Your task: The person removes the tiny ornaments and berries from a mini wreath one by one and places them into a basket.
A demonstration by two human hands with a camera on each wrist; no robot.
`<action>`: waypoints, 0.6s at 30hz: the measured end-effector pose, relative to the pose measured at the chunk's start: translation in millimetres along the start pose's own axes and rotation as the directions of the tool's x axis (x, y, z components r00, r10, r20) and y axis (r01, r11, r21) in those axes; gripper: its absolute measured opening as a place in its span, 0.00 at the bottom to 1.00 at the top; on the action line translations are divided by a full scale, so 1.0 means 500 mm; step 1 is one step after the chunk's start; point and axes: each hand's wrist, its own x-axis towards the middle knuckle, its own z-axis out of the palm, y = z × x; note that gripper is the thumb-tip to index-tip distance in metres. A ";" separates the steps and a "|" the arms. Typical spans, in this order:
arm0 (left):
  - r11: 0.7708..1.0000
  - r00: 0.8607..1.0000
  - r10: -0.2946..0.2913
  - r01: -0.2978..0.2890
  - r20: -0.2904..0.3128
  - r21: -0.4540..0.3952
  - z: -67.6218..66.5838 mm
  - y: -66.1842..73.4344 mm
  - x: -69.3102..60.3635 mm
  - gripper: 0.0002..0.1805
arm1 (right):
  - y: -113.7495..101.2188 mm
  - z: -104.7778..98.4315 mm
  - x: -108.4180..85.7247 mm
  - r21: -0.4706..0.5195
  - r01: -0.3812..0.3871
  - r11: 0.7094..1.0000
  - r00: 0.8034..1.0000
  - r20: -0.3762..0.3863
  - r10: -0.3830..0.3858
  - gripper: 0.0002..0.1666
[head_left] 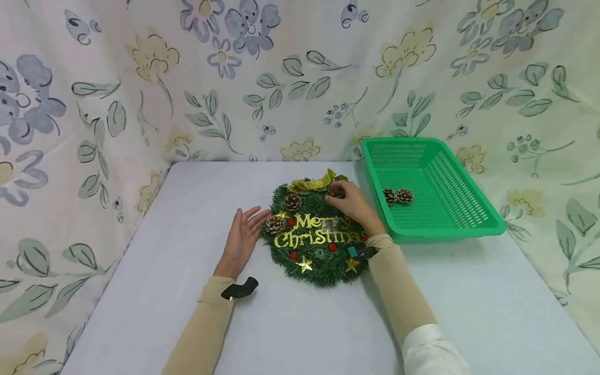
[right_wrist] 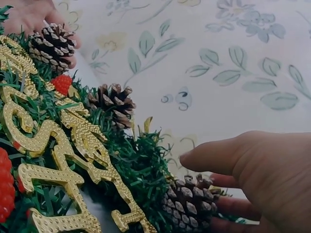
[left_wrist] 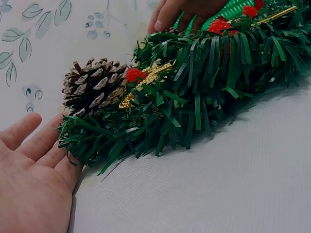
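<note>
We judge the dressing of the wreath (head_left: 323,275), which lies on the white table (head_left: 295,328) between both hands, to be well along. Its gold lettering (right_wrist: 53,179), bow (head_left: 311,185), stars (head_left: 304,264) and red berries (head_left: 332,247) are in place, and we see one cone (head_left: 275,224) at its left edge and a second cone (head_left: 292,202) near the bow. A third cone (right_wrist: 189,206) sits at the upper right, under the right hand (head_left: 353,204); two spare cones (head_left: 405,196) lie in the green basket (head_left: 445,230), so we take those as what is left. That right hand is partly closed, its fingers curved round the third cone with the thumb opposite; how firmly it grips, we cannot tell. The left hand (head_left: 241,237) is spread, palm turned up, holding nothing, its fingertips touching the wreath's left edge beside the first cone.
</note>
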 end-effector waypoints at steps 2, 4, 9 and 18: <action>1.000 1.000 0.001 -0.001 0.001 0.004 0.000 -0.001 0.000 0.39 | 0.000 0.000 -0.001 0.004 -0.003 1.000 1.000 0.001 0.003 0.32; 1.000 1.000 0.000 0.000 0.003 0.006 0.000 -0.002 0.000 0.40 | -0.001 0.001 -0.001 0.004 -0.004 1.000 1.000 0.002 0.004 0.32; 1.000 1.000 -0.002 0.002 -0.003 0.015 -0.002 -0.003 -0.001 0.41 | -0.002 0.001 -0.001 -0.004 -0.017 1.000 1.000 0.015 0.017 0.33; 1.000 1.000 -0.001 0.001 -0.006 0.023 0.001 -0.003 0.000 0.44 | -0.002 0.001 -0.002 -0.031 -0.012 0.999 1.000 0.016 0.013 0.30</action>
